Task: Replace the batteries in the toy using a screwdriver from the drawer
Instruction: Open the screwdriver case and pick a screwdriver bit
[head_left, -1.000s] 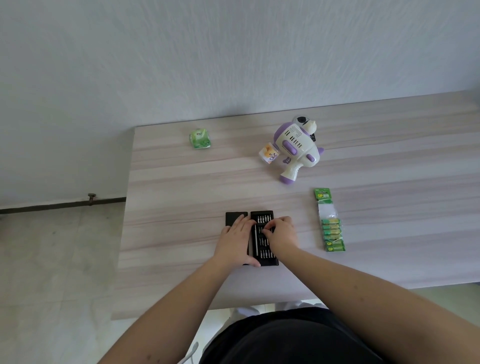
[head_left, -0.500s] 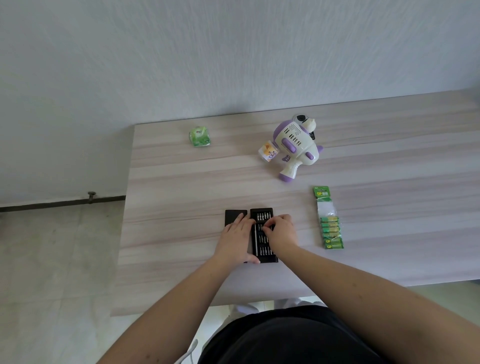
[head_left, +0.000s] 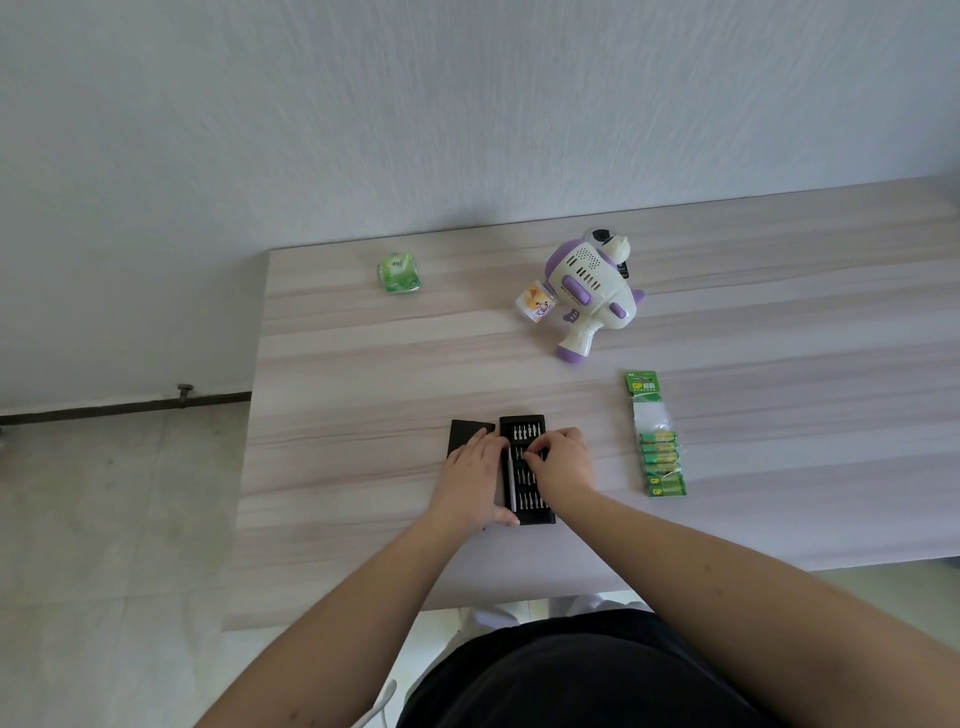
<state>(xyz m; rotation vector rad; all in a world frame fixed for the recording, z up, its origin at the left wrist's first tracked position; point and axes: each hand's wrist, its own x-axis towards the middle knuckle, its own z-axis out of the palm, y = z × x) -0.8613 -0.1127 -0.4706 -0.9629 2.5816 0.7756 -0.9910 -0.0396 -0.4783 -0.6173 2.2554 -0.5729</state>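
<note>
The screwdriver kit (head_left: 525, 467), an open black case of bits, lies on the tabletop (head_left: 363, 467) near its front edge, straight ahead of the person, its long axis running away from the body toward the wall. A slim silver driver handle (head_left: 510, 480) lies along the kit's left side, parallel to that axis, and rows of small bits fill the rest. The kit's lid (head_left: 464, 435) sits just left of the kit, touching or nearly touching it. The left hand (head_left: 475, 480) lies flat across the lid and the kit's left edge with straight fingers, holding it down rather than gripping. The right hand (head_left: 561, 465) comes over the kit's right edge with fingertips curled down into the middle rows of bits; whether it pinches a bit already is too small to tell. The right hand is nearer the bits, the left nearer the handle. The battery pack (head_left: 655, 441) lies right of the kit, well apart, its long axis parallel to the kit's. The toy (head_left: 592, 291) lies beyond the kit and to its right, handle pointing back toward the kit.
</note>
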